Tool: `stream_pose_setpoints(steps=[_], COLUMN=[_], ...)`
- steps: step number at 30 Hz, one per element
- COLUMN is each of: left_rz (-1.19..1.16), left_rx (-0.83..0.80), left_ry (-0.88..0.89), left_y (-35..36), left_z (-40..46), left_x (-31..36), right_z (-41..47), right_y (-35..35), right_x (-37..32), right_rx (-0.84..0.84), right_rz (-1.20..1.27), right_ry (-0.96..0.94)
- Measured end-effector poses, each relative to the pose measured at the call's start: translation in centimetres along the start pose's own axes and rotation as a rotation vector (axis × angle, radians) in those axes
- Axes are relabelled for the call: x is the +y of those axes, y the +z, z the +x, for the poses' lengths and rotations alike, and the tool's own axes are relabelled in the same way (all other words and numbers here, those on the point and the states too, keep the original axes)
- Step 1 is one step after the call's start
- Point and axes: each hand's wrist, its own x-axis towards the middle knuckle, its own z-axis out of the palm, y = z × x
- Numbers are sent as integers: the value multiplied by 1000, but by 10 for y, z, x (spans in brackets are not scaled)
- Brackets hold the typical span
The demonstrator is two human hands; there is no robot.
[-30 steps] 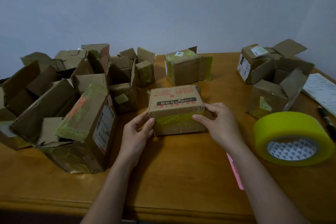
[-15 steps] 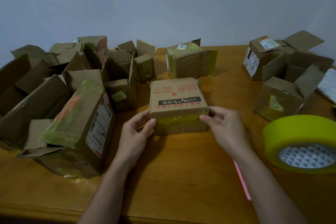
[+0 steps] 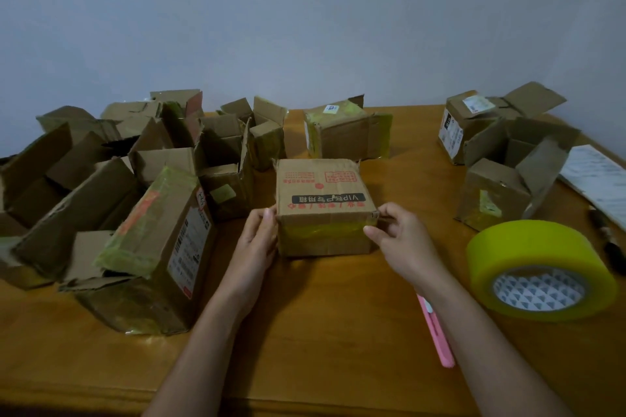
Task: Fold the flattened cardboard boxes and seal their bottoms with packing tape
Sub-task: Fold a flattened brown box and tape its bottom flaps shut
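A small brown cardboard box (image 3: 323,195) with red print and a black label stands on the wooden table (image 3: 321,332), a band of yellowish tape across its near face. My left hand (image 3: 255,242) lies flat against the box's left side, fingers straight. My right hand (image 3: 398,237) holds the box's right near corner, thumb on the taped face and fingers curled round the edge. A big roll of yellow-green packing tape (image 3: 538,269) lies flat at the right.
Many folded and taped boxes crowd the left half, the nearest a tall one (image 3: 155,254). Another box (image 3: 345,132) stands behind; open boxes (image 3: 508,159) sit at the right. A pink cutter (image 3: 437,335) lies under my right forearm. Papers (image 3: 599,179) and a marker (image 3: 609,240) line the right edge.
The box has been squared up slightly between my hands, and my left hand has flattened against its side. The view has shifted a little.
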Motion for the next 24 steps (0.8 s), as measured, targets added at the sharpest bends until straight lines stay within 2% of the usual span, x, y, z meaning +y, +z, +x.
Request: stream_pose_setpoints(steps=[4, 8, 11, 13, 15, 19, 24], left_rz=[-107, -126, 78, 329, 432, 262, 258], left_rx=[-25, 3, 115, 175, 160, 107, 74], left_ry=[-36, 38, 185, 279, 298, 240, 315], left_y=[-2, -9, -6, -4, -4, -1, 1], left_z=[-2, -5, -10, -14, -16, -23, -19], left_x=[11, 26, 30, 26, 18, 17, 32], right_z=[6, 14, 17, 13, 6, -1, 0], right_y=[-3, -8, -7, -2, 5, 19, 26], right_x=[-6, -24, -40, -50, -59, -61, -57], right_rx=[44, -8, -44, -97, -185, -298, -296], right_rz=[-34, -34, -33, 183, 335, 306, 290], right_ry=[8, -27, -27, 5, 56, 115, 139])
